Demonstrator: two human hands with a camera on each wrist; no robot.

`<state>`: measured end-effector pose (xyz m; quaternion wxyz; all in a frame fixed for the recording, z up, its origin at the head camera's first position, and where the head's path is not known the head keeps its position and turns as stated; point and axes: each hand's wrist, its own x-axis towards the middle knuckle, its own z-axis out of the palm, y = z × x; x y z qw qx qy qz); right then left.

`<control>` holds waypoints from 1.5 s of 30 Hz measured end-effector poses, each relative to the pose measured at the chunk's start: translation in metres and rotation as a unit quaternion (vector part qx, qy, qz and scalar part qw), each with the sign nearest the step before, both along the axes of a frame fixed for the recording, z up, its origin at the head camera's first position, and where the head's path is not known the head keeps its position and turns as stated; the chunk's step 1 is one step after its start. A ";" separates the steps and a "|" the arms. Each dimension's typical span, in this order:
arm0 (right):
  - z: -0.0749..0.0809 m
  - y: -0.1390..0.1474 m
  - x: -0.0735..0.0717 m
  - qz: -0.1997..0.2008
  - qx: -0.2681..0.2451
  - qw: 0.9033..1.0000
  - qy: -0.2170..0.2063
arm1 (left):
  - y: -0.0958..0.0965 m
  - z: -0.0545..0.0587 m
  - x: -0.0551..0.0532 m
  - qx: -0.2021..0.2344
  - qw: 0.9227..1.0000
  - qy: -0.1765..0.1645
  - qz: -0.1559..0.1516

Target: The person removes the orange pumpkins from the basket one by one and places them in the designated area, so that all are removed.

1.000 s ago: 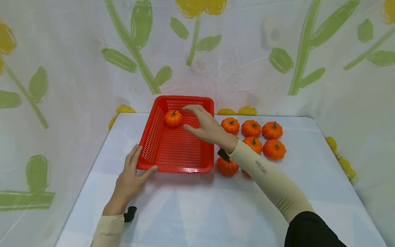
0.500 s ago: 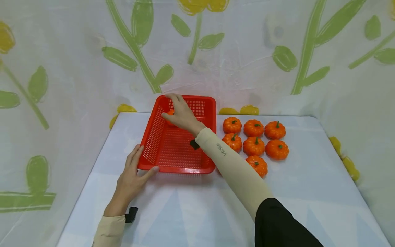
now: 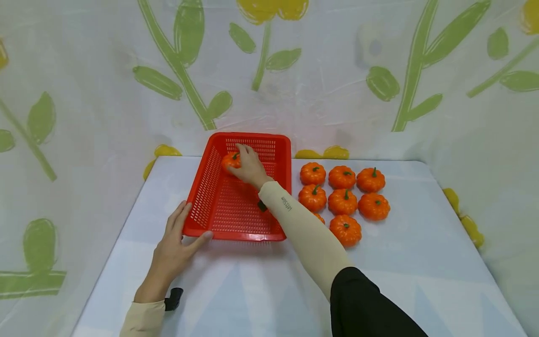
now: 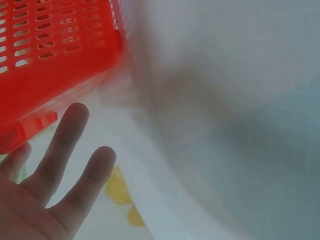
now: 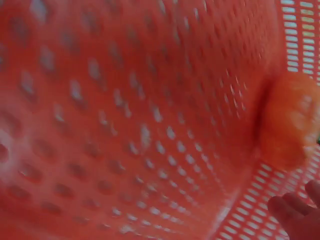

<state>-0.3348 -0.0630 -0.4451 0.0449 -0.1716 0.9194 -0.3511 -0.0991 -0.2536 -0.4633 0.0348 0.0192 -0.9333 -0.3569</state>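
Note:
A red perforated plastic basket point(image 3: 238, 234) stands on the table with one small orange pumpkin point(image 3: 227, 162) in its far left part. My right hand point(image 3: 250, 169) reaches into the basket beside that pumpkin, thumb and fingers spread at its right side. In the right wrist view the blurred pumpkin point(image 5: 287, 125) lies against the basket wall, apart from the fingertips point(image 5: 287, 207). At the basket's near left corner rests my left hand point(image 3: 172, 245), thumb at the front rim and fingers along the side. Its fingers point(image 4: 65, 132) look straight in the left wrist view.
Several more orange pumpkins point(image 3: 342, 202) sit in rows on the table right of the basket; my right forearm point(image 3: 301, 229) partly hides one. Behind the white table point(image 3: 421, 262) hangs a flower-printed cloth point(image 3: 328, 93).
My right hand has moved left and into the basket, down beside the pumpkin, which sits slightly farther left. The left hand stays at the basket corner.

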 end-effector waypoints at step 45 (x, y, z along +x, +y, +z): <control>-0.010 -0.008 0.003 0.017 -0.010 1.000 0.019 | -0.001 -0.002 -0.002 -0.005 1.000 0.002 0.007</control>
